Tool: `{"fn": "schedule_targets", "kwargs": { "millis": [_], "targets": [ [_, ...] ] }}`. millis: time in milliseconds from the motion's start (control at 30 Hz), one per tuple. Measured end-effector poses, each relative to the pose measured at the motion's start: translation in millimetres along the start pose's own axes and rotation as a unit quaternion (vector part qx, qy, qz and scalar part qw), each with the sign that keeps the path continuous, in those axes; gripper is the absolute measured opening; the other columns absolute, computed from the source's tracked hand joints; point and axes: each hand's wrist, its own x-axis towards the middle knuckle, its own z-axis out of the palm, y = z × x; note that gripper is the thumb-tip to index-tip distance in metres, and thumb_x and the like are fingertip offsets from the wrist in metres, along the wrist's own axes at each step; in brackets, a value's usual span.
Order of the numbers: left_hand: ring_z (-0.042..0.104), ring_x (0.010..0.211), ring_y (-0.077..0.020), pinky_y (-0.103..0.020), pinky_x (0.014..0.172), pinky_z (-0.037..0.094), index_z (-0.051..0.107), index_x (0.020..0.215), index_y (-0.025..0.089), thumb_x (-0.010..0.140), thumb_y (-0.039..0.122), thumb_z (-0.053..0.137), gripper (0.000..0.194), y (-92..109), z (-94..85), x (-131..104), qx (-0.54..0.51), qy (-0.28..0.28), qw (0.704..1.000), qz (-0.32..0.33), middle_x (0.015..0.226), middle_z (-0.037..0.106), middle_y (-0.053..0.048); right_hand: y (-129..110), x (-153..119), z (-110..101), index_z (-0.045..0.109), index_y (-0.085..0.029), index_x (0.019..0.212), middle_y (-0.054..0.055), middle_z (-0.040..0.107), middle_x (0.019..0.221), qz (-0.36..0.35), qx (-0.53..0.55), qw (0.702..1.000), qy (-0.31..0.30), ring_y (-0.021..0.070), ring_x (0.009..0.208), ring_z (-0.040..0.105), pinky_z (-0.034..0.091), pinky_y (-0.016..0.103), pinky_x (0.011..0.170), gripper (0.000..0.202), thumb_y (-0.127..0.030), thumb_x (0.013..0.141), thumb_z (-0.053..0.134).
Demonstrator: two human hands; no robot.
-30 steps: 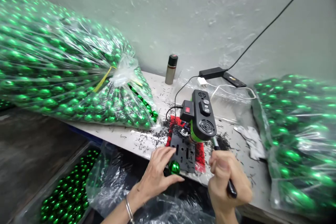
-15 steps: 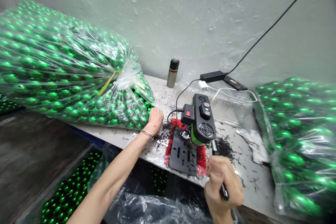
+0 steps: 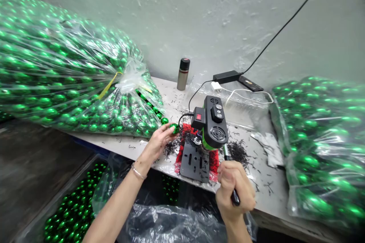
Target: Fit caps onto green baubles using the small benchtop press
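A shiny green ball [image 3: 174, 128] is pinched in the fingertips of my left hand [image 3: 160, 139], just left of a small black bench press [image 3: 216, 121]. Wrapped in a fist, my right hand [image 3: 236, 186] grips the press's black-tipped lever [image 3: 235, 197]. The press stands on a slotted black base plate [image 3: 194, 163] with a red mat [image 3: 178, 159] under it. One more green ball [image 3: 164, 120] lies beside the mouth of a big clear bag of green balls [image 3: 71, 83]. What is under the press head is partly hidden.
Black scraps [image 3: 238, 152] litter the white table [image 3: 119, 145]. Behind stand a bottle [image 3: 183, 76], a power adapter [image 3: 227, 76] and a clear plastic tray [image 3: 245, 112]. A white glove [image 3: 269, 149] and another bag of balls [image 3: 319, 152] lie right. Below left is a bin of balls [image 3: 74, 205].
My left hand has come back from the bag's opening and now shows a green ball in its fingertips. The right hand still grips the lever. The view has shifted slightly.
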Motion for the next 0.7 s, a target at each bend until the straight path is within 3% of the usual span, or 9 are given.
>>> {"fn": "schedule_targets", "kwargs": {
  "millis": [100, 300, 533, 700],
  "targets": [
    [0.072, 0.086, -0.0165, -0.03, 0.086, 0.058, 0.066, 0.101, 0.014, 0.084, 0.021, 0.068, 0.018, -19.9, 8.6, -17.7, -0.125, -0.002, 0.988, -0.087, 0.096, 0.074, -0.009, 0.6, 0.0, -0.5, 0.044, -0.019, 0.07, -0.003, 0.048, 0.064, 0.003, -0.005, 1.0, -0.005, 0.0099, 0.064, 0.051, 0.04, 0.025, 0.057, 0.027, 0.004, 0.083, 0.05],
    [0.07, 0.075, -0.0128, -0.022, 0.068, 0.057, 0.069, 0.112, 0.017, 0.08, 0.025, 0.075, 0.033, -45.5, 14.8, -33.8, -0.12, -0.017, 0.985, -0.122, 0.091, 0.073, -0.005, 0.2, -0.4, -1.6, 0.044, -0.019, 0.069, -0.002, 0.051, 0.065, 0.007, -0.007, 1.0, -0.011, 0.0097, 0.062, 0.05, 0.038, 0.025, 0.057, 0.026, 0.003, 0.084, 0.049],
    [0.069, 0.072, -0.0148, -0.023, 0.062, 0.054, 0.062, 0.113, 0.016, 0.073, 0.04, 0.081, 0.05, -61.4, 19.2, -34.7, 0.091, -0.016, 0.995, -0.032, 0.091, 0.07, -0.004, 1.5, -3.3, -2.4, 0.047, -0.019, 0.07, -0.001, 0.053, 0.065, 0.016, 0.0, 1.0, -0.02, 0.0111, 0.062, 0.052, 0.039, 0.026, 0.057, 0.025, 0.0, 0.086, 0.048],
    [0.065, 0.076, -0.0169, -0.029, 0.071, 0.054, 0.066, 0.11, 0.018, 0.08, 0.034, 0.073, 0.035, -67.3, 27.0, -35.4, 0.276, -0.072, 0.955, 0.085, 0.091, 0.072, -0.004, 1.7, -4.4, -3.1, 0.048, -0.019, 0.072, -0.001, 0.054, 0.067, 0.015, -0.006, 0.999, -0.029, 0.011, 0.064, 0.051, 0.039, 0.026, 0.058, 0.023, -0.003, 0.088, 0.049]
  ]
}}
